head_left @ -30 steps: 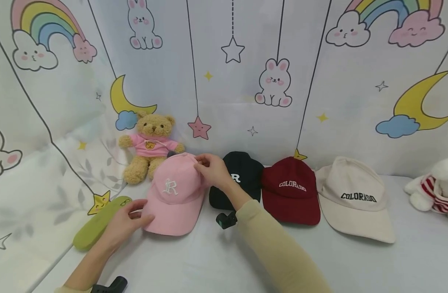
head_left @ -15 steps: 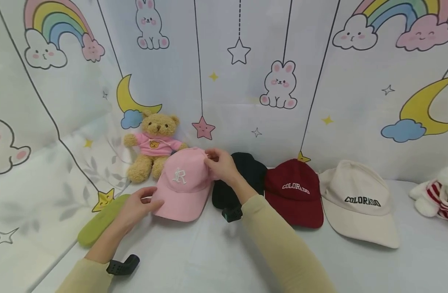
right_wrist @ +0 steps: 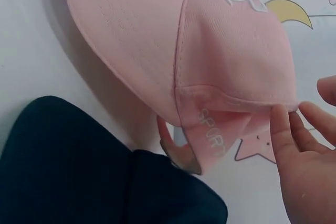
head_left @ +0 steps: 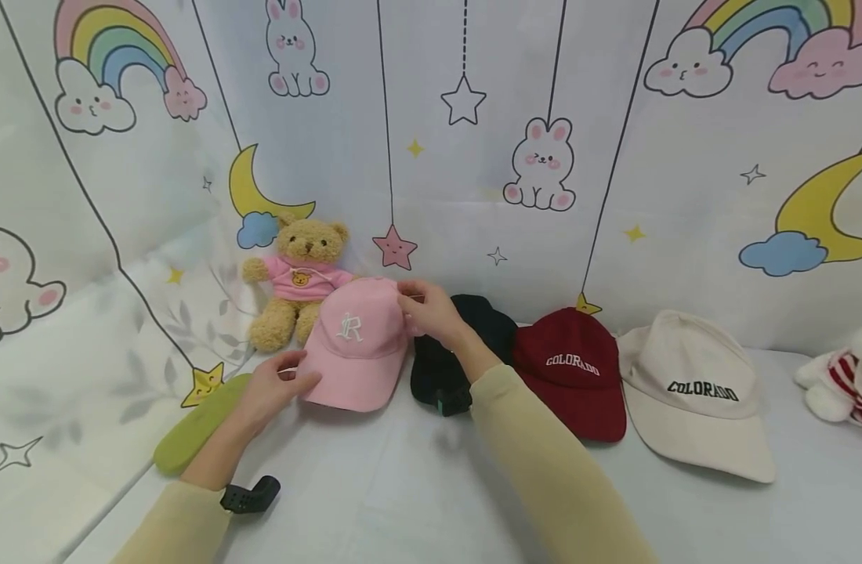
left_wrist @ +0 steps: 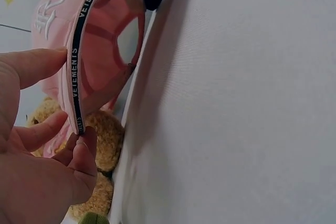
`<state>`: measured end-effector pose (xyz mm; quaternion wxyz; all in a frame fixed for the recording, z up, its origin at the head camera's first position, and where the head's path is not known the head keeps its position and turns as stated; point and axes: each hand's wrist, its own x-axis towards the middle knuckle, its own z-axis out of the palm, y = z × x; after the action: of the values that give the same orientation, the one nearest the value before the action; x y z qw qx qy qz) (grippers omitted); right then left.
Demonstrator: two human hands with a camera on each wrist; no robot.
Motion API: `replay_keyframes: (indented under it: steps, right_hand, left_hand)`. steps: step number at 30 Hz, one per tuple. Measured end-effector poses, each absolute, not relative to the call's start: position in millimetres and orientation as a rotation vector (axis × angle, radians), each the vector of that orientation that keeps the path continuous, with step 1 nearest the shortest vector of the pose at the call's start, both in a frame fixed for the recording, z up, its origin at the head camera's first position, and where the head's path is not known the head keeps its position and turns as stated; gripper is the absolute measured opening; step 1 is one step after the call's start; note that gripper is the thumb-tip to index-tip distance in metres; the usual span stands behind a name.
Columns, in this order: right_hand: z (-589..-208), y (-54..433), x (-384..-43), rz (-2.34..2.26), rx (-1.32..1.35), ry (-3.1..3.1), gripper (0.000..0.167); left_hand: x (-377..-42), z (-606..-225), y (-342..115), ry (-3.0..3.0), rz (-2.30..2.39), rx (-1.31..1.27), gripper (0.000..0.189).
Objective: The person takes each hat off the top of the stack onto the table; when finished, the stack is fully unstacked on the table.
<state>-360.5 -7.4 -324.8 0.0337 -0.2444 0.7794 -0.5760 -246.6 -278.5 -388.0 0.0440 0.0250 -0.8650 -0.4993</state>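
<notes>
A pink baseball cap (head_left: 360,337) with a white embroidered letter stands tilted, its brim toward me. My left hand (head_left: 276,388) pinches the brim's left edge. In the left wrist view the thumb lies over the brim (left_wrist: 79,77) and fingers are beneath, with the brim raised off the white surface. My right hand (head_left: 431,313) holds the crown's upper right side by the fingertips. A teddy bear (head_left: 302,266) in a pink top sits just behind the cap. A black cap (head_left: 487,329) is beside it, partly hidden by my right hand and wrist.
A dark red cap (head_left: 572,368) and a cream cap (head_left: 695,392) continue the row rightward. A white plush toy (head_left: 833,384) sits at the far right. By my left forearm lies a green, elongated object (head_left: 198,427). A printed white curtain (head_left: 459,180) hangs behind.
The pink cap has moved up and back, its brim lifting, with both hands still on it. The head view has shifted slightly. The other caps and toys keep their places.
</notes>
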Motion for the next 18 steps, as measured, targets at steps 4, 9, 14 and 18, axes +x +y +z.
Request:
replay_keyframes:
  steps: [4, 9, 14, 18]
  right_hand:
    - [-321.1, -5.7, -362.4, -1.769, -0.769, 2.377, 0.043]
    - [-318.2, -2.4, -368.5, -1.759, -0.768, 2.352, 0.046]
    - [-320.2, -0.1, -371.9, -1.752, -0.748, 2.352, 0.045]
    - [-325.3, 0.5, -373.2, -1.705, -0.742, 2.370, 0.046]
  left_hand:
    - [-250.6, -387.0, -276.8, -2.635, -1.532, 0.076, 0.068]
    - [-259.6, -387.9, -271.5, -2.626, -1.513, 0.111, 0.069]
    - [-268.4, -391.6, -266.5, -2.618, -1.529, 0.090, 0.068]
    - [-270.4, -393.2, -266.0, -2.623, -1.534, 0.072, 0.067]
